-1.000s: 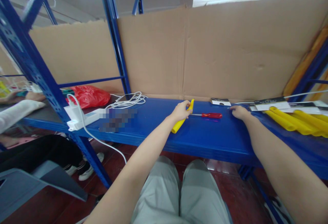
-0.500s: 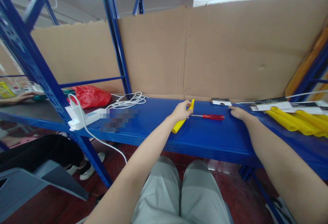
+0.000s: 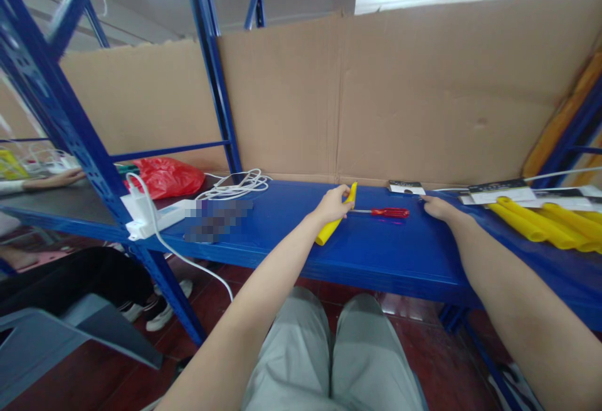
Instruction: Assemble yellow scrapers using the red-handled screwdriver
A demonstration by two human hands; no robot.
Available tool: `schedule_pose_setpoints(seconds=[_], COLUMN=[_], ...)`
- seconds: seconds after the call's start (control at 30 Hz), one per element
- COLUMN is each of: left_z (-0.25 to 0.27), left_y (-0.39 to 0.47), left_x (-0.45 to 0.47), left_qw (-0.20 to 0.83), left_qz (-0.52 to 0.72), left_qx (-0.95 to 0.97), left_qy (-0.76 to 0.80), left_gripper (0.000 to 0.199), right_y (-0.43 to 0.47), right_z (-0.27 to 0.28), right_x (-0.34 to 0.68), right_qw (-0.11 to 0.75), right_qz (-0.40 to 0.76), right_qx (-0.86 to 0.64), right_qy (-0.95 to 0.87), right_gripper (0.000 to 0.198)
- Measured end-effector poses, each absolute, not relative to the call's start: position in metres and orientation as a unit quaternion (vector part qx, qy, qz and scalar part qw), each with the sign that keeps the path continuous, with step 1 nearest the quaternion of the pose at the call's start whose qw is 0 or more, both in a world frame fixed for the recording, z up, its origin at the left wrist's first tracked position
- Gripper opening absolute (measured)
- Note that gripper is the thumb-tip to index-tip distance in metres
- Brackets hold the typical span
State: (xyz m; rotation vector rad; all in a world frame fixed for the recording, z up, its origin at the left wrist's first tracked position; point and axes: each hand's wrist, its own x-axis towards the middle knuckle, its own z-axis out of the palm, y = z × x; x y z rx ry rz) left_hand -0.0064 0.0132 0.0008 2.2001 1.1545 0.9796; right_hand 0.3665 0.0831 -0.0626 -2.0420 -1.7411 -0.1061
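Note:
My left hand (image 3: 333,204) is closed around a yellow tube-like piece (image 3: 328,233), which lies slanted above the blue shelf with both ends showing. A screwdriver with a clear red handle (image 3: 390,213) points its metal shaft at the fingers of that hand; its tip is hidden, so I cannot tell whether it sits inside the piece. To the right, my right hand (image 3: 437,206) rests on the shelf with fingers pinched together at a tiny dark item too small to name. Just behind it lies a black-and-white card (image 3: 406,188).
On the right lie several yellow tubes (image 3: 520,218) with black-and-white cards (image 3: 498,191). A white power strip (image 3: 162,216), a coiled white cable (image 3: 244,184) and a red plastic bag (image 3: 169,177) are left. Cardboard (image 3: 414,97) stands behind. A co-worker's hand (image 3: 61,179) rests at far left.
The screwdriver has shifted very slightly to the left, its handle a little higher. My hands have stayed in place. The co-worker's hand at far left has moved.

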Motion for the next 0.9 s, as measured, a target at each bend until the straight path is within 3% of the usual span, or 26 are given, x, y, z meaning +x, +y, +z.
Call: schedule_pose_setpoints(seconds=[0.37, 0.9], left_z=[0.0, 0.001], left_y=[0.013, 0.013], left_x=[-0.006, -0.006], left_qw=[0.242, 0.243], left_qz=[0.367, 0.37], left_qx=[0.791, 0.793], left_qy=[0.426, 0.419], left_gripper=[0.025, 0.021], right_y=[0.06, 0.063], right_z=[-0.033, -0.04], right_x=[0.338, 0.343], right_qw=[0.192, 0.197], right_qz=[-0.015, -0.054], right_qx=[-0.801, -0.775], right_qy=[-0.566, -0.597], right_gripper=[0.039, 0.037])
